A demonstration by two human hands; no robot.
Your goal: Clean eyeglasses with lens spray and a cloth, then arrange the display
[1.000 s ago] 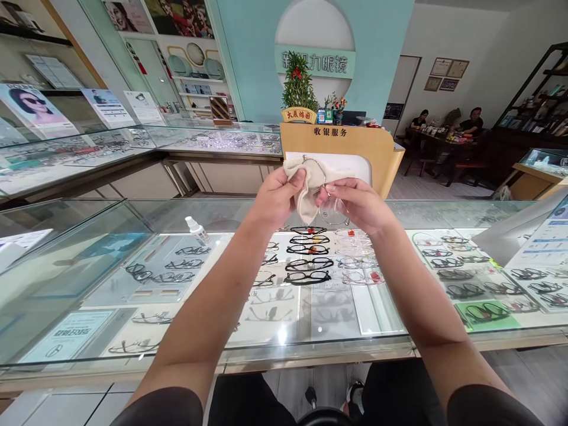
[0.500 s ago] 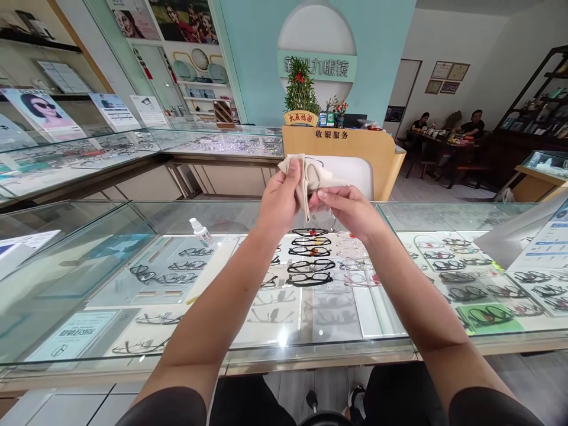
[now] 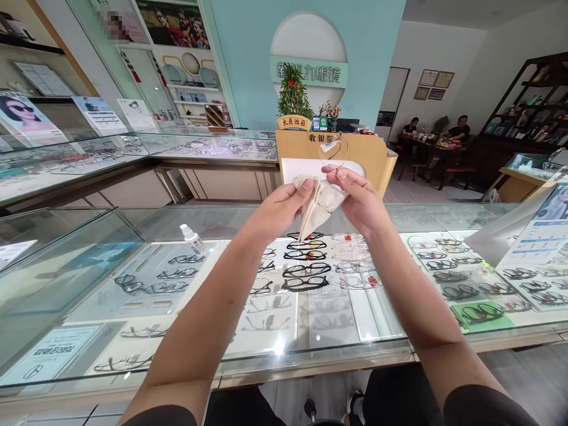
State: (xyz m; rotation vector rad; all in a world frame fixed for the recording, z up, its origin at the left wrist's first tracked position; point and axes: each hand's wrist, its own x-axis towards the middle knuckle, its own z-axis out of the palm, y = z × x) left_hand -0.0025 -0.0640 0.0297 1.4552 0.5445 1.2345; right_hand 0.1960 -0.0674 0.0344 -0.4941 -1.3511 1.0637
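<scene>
Above the glass counter, my left hand [image 3: 284,207] is closed on a beige cloth [image 3: 311,216], thumb on top. My right hand [image 3: 360,198] pinches a pair of thin-framed glasses [image 3: 330,197] near the middle of the frame. One round lens lies against the cloth, and the other rim stands up above my right fingers with a small white label in it. Below the hands, dark-framed glasses [image 3: 306,283] form a column, with clear and pinkish frames [image 3: 357,267] to their right.
A white spray bottle [image 3: 191,238] stands on the glass counter [image 3: 248,362] at the left. Beyond is a wooden cashier desk [image 3: 377,155] with a plant [image 3: 293,94]. Two people sit at a table in the back right.
The glasses have come out from behind the cloth, and one rim now rises above my right fingers. The cloth hangs lower, more open. The view has shifted slightly.
</scene>
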